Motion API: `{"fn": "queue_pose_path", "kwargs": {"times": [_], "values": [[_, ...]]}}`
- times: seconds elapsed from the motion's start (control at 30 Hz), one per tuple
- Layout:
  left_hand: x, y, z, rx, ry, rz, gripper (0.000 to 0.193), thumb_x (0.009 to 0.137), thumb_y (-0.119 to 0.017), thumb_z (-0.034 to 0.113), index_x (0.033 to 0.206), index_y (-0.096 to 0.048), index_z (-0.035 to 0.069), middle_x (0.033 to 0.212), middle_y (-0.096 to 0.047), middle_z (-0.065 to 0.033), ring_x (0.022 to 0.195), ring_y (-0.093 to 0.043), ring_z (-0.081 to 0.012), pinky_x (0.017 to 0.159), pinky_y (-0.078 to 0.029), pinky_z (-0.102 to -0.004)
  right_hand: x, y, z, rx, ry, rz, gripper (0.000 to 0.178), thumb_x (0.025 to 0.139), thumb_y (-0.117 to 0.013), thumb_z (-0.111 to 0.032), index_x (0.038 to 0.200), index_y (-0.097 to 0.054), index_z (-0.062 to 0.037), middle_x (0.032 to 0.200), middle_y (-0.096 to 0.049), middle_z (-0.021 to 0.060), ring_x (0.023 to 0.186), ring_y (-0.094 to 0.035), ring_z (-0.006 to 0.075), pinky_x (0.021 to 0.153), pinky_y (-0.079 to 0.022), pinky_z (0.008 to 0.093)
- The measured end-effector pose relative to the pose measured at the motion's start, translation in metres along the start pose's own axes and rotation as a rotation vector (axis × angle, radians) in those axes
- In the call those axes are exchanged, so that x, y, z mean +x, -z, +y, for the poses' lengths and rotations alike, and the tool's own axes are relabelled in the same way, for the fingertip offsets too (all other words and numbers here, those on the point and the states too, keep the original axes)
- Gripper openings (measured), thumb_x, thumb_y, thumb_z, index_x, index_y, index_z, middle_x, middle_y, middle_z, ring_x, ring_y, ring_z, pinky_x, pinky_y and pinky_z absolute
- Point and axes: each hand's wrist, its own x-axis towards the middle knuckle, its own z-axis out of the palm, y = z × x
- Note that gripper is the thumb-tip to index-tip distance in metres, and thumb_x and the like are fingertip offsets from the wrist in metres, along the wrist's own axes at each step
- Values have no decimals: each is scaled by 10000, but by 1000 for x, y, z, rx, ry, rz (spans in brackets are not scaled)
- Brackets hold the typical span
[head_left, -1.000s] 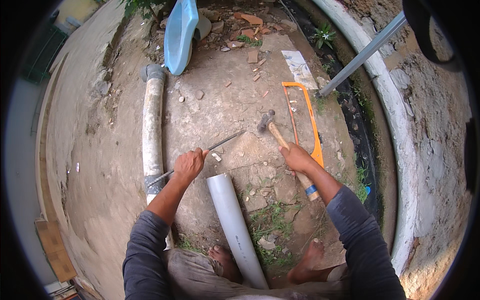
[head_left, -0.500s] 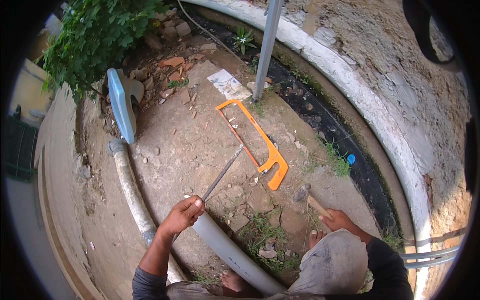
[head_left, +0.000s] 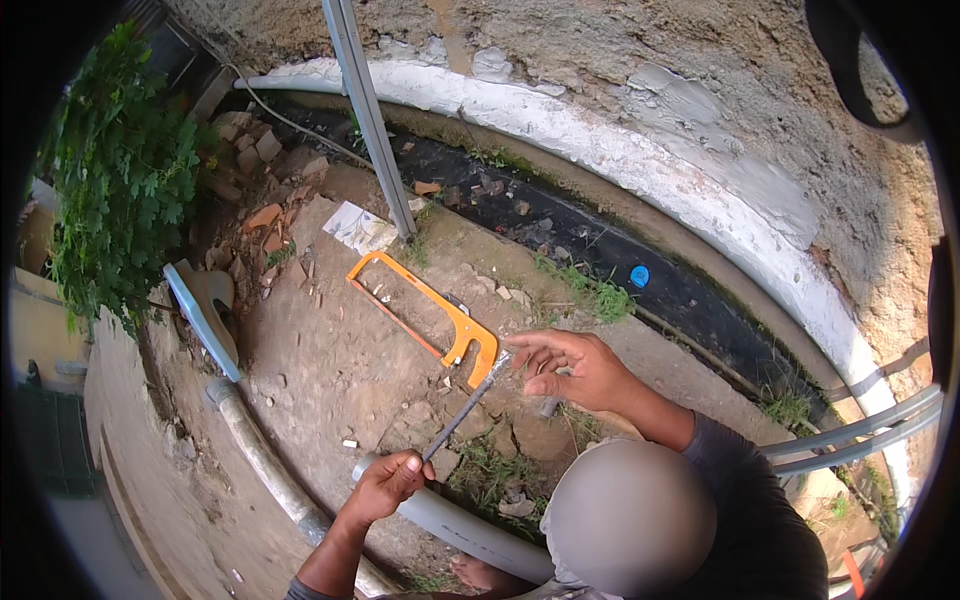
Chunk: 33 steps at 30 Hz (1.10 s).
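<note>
My left hand (head_left: 388, 486) is closed around the lower end of a dark, thin metal rod (head_left: 458, 418), which slants up to the right. At the rod's light, flaked tip is my right hand (head_left: 575, 370), its fingers apart and nothing gripped. Whether those fingers touch the tip I cannot tell. Just beyond the tip, an orange hacksaw (head_left: 468, 325) lies flat on the ground. A hammer's metal head (head_left: 548, 407) shows below my right hand, the rest of it hidden. Near my left hand a grey plastic pipe (head_left: 470, 528) runs toward my legs.
An older, dirty pipe (head_left: 265, 455) lies at the left, with a pale blue object (head_left: 200, 320) at its far end. A metal post (head_left: 370, 120) stands beside a pale tile (head_left: 360, 228). Beyond runs a dark drain channel (head_left: 560, 225). Broken bricks and a leafy plant (head_left: 125, 170) are far left.
My right hand has let go of the hammer and moved up and left to the rod's tip. My left hand still holds the rod. The view has turned to the right.
</note>
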Motion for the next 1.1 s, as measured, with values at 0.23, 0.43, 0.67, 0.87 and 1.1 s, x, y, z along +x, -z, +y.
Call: {"fn": "queue_pose_path", "kwargs": {"times": [0.23,0.43,0.67,0.87,1.1], "values": [[14,-32,-6,68,-20,-5,414,1095,-483,370,976,-653,12,673,-427,53,621,-360,-63,563,-309,-240,-7,4,13,290,-154,92,347,930,-765,-207,1214,-672,-30,938,-715,57,866,-679,103,784,-540,252],[38,-45,-16,143,48,4,394,1086,-507,380,972,-660,37,681,-436,53,629,-383,-66,574,-330,-242,-72,28,92,-695,-469,-17,520,882,-762,-386,1219,-595,-27,1120,-674,177,1030,-671,284,853,-541,382],[100,-61,-52,576,19,222,435,1061,-528,434,966,-660,30,707,-575,-71,673,-542,-171,672,-472,-341,-179,19,196,-1052,-544,-37,480,873,-702,-376,1172,-573,-23,1206,-632,221,1155,-611,368,917,-505,490],[156,-85,-78,691,-8,303,475,1052,-494,452,1020,-703,26,850,-696,-216,858,-662,-453,780,-508,-487,-199,21,184,-713,-717,-119,415,906,-653,-319,1169,-568,-10,888,-680,243,843,-683,395,760,-524,500],[222,-120,-110,372,87,292,423,1041,-512,424,1055,-675,34,718,-592,-49,646,-549,-150,639,-454,-332,-181,38,119,-317,-703,412,467,988,-625,-343,1330,-527,-41,778,-612,117,657,-625,215,626,-505,380]]}}
